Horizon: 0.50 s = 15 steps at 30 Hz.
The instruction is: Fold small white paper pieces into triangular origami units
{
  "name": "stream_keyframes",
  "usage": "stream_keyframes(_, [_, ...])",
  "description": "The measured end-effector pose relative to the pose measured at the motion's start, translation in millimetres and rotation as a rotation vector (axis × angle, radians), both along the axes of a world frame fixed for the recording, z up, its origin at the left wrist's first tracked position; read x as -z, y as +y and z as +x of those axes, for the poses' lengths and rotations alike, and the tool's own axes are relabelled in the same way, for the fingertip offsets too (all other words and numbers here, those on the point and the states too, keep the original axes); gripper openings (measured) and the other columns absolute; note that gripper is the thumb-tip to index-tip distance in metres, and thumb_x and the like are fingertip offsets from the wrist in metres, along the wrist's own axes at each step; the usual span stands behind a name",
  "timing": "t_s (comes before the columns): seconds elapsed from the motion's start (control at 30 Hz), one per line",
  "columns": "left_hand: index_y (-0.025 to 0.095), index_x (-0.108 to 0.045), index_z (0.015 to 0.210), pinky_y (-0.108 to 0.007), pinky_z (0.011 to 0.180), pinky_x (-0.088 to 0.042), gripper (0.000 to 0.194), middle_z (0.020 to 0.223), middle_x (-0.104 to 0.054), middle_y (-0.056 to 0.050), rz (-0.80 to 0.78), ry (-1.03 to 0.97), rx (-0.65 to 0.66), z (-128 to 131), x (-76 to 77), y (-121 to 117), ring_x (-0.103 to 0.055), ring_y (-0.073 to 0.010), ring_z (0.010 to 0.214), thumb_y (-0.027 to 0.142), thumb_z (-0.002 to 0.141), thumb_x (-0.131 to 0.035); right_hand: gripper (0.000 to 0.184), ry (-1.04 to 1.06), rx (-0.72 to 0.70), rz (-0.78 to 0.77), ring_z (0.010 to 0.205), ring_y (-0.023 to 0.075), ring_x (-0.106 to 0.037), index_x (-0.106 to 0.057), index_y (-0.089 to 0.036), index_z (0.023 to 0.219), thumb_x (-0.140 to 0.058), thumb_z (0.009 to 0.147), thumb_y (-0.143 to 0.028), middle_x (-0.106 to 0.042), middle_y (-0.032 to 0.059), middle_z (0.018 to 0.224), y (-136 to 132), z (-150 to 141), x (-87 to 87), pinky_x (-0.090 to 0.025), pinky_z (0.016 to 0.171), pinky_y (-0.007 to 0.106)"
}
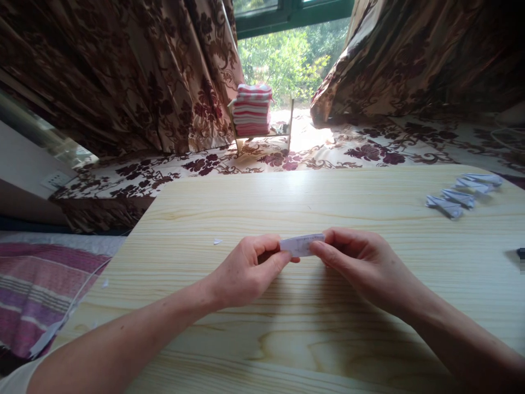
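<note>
Between my two hands, above the middle of the table, is a small folded strip of white paper (301, 245) with faint marks on its face. My left hand (258, 268) pinches its left end between thumb and fingers. The right end is gripped by my right hand (361, 260), thumb in front and fingers behind. At the table's far right lie several folded white paper pieces (445, 207) in a loose row. A tiny white paper scrap (217, 241) rests to the left of my left hand.
The pale wood-grain table (197, 208) spans the view. Behind it, a small stand (290, 128) with a stack of red-and-white striped cloths (253, 109) is on a flowered ledge before the window. Patterned curtains (164, 71) hang at both sides. A dark object (520, 253) shows at the right edge.
</note>
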<state>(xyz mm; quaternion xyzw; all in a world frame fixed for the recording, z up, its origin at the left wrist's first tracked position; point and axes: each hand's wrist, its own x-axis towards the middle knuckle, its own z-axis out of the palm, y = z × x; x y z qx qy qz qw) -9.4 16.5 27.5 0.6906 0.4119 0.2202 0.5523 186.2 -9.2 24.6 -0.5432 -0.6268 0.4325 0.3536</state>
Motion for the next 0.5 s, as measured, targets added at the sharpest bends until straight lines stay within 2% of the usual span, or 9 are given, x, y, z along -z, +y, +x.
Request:
stream_keyframes(0.13, [0.014,-0.066,0.088,-0.023,0.049,-0.027,0.018,0.060,-0.044,0.002,-0.026,-0.034,0.007,-2.5,0.2,1.5,-0.035,-0.0098,0.055,0.023,0.081,-0.052,0.035,0.032,0.020,0.018,0.052,0.0092,-0.033,-0.055,-0.017,0.062,-0.055,0.084,-0.044,-0.038,-0.0040,0.055,-0.6,0.3,2.2,-0.025,0.046,0.024])
stream_keyframes(0.27, [0.014,-0.062,0.076,-0.023,0.046,-0.023,0.023,0.054,-0.037,0.004,-0.012,-0.001,-0.024,0.4,-1.0,1.5,-0.031,-0.0086,0.051,0.033,0.084,-0.051,0.035,0.060,0.034,0.034,0.051,0.0089,-0.034,-0.055,-0.017,0.061,-0.057,0.084,-0.044,-0.040,-0.0042,0.055,-1.7,-0.3,3.1,-0.026,0.046,0.023])
stream_keyframes(0.33, [0.013,-0.061,0.076,-0.023,0.045,-0.021,0.024,0.053,-0.035,0.005,-0.001,0.004,-0.032,2.2,-1.3,1.2,-0.028,-0.0078,0.049,0.032,0.085,-0.050,0.035,0.064,0.043,0.039,0.051,0.0088,-0.035,-0.055,-0.017,0.061,-0.057,0.084,-0.044,-0.040,-0.0042,0.054,-1.9,0.5,3.0,-0.026,0.046,0.023])
stream_keyframes(0.5, [0.012,-0.060,0.083,-0.022,0.050,-0.027,0.012,0.065,-0.047,0.002,-0.027,-0.070,-0.036,2.7,-0.4,1.6,-0.036,-0.0081,0.056,0.020,0.079,-0.052,0.033,0.076,0.067,0.040,0.051,0.0087,-0.036,-0.056,-0.018,0.063,-0.059,0.083,-0.044,-0.043,-0.0042,0.055,-1.9,3.6,3.5,-0.028,0.046,0.023])
